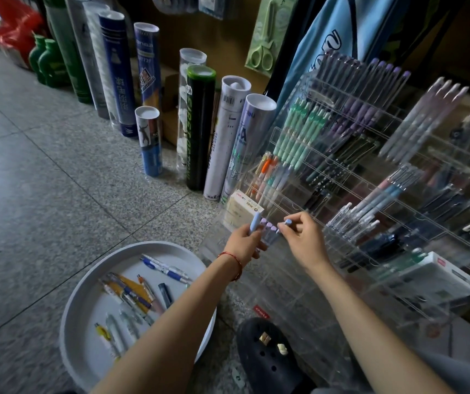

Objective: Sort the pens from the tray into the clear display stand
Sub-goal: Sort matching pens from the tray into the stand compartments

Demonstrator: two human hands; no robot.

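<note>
Mid-frame, the left hand (243, 243) grips several pens (268, 227) and the right hand (305, 240) pinches one pen (287, 222) at the stand (342, 172), where it might slip into a wrong slot, others waiting in the tray (86, 294) lower left.

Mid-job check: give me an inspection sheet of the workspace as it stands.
Surface: grey speckled stone floor, tiled.
Job's things: round grey tray holding loose pens; clear acrylic display stand, many slots filled.
Clutter: black perforated clog beside tray.
Grips: left hand holds pale blue pen; right hand pinches pale-tipped pen at stand's front.
Cables: nothing seen.
Surroundings: upright shuttlecock tubes, packaged green scissors.
</note>
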